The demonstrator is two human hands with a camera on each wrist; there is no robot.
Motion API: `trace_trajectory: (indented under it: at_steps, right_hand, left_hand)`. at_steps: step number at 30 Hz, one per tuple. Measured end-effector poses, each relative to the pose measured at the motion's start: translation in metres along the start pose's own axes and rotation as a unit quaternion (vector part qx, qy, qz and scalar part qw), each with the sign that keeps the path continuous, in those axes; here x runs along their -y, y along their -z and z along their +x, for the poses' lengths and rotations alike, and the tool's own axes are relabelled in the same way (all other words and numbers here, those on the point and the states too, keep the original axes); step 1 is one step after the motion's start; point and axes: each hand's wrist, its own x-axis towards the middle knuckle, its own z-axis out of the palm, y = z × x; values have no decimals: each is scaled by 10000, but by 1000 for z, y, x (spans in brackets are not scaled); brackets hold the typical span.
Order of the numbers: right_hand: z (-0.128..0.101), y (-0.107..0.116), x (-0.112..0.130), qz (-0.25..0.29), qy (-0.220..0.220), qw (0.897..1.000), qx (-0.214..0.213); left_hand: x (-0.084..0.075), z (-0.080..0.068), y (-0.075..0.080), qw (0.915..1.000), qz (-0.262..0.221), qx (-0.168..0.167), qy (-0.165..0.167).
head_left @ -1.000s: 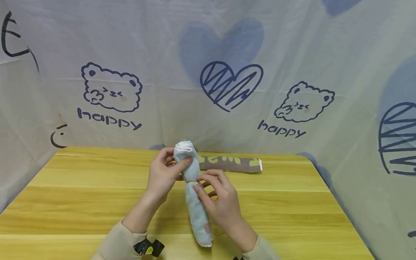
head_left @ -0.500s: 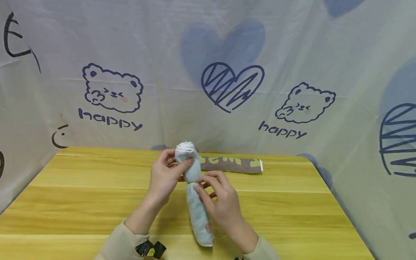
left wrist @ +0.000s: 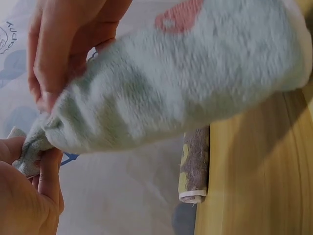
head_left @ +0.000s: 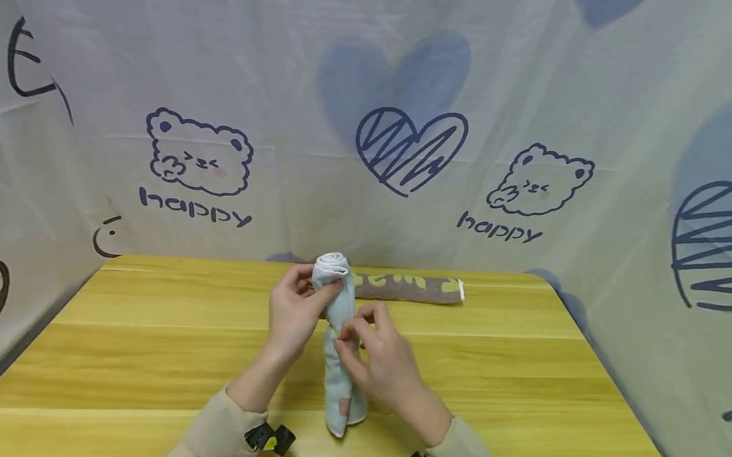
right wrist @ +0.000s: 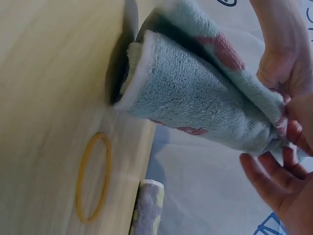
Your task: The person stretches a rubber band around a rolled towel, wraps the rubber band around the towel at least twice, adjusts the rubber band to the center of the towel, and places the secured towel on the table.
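Observation:
A pale blue-green rolled towel (head_left: 342, 303) with pink patches stands upright in the head view, narrowed at its middle where a thin yellow rubber band (head_left: 337, 333) shows. My left hand (head_left: 292, 306) grips its upper part, thumb in front and fingers behind. My right hand (head_left: 383, 360) pinches at the band with thumb and forefinger. Below the band, the towel (right wrist: 195, 88) parts into two overlapping layers. In the left wrist view the lower half of the towel (left wrist: 181, 73) slants across, bunched into creases beside the right hand's fingertips (left wrist: 49, 100).
Behind the hands, a brown rolled towel (head_left: 410, 289) with yellow-green shapes lies along the table's back edge. Another yellow rubber band (right wrist: 78, 188) lies on the wooden table (head_left: 508, 387). A printed cloth (head_left: 314, 211) hangs behind and at both sides.
The towel's lower part has swung left and its layers have spread apart. Its top has tipped to show more of the spiral. My right fingertips have shifted slightly down and left.

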Motion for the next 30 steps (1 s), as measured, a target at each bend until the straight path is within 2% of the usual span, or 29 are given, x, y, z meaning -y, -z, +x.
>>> trace_trajectory:
  at_steps: [6, 15, 18, 21, 25, 30]
  right_hand:
    - [-3, -3, -4, 441, 470, 9979, 67]
    - [-8, -10, -6, 169, 6, 9986, -510]
    - [-7, -9, -7, 472, -127, 9963, -700]
    - [-5, -6, -10, 907, -357, 9914, -876]
    - [-1, 1, -14, 1711, -946, 9768, -874]
    - [2, 11, -12, 2920, -1645, 9407, -533]
  left_hand:
    - [1, 3, 5, 9999, -42, -47, 151]
    - [0, -2, 1, 9997, -162, 43, 171]
    - [-2, -2, 0, 9990, -222, 286, 279]
    - [-3, -2, 1, 9964, -260, 756, 286]
    - [-5, 0, 5, 9891, -315, 1433, 144]
    - [-8, 2, 8, 9786, -426, 2001, 216]
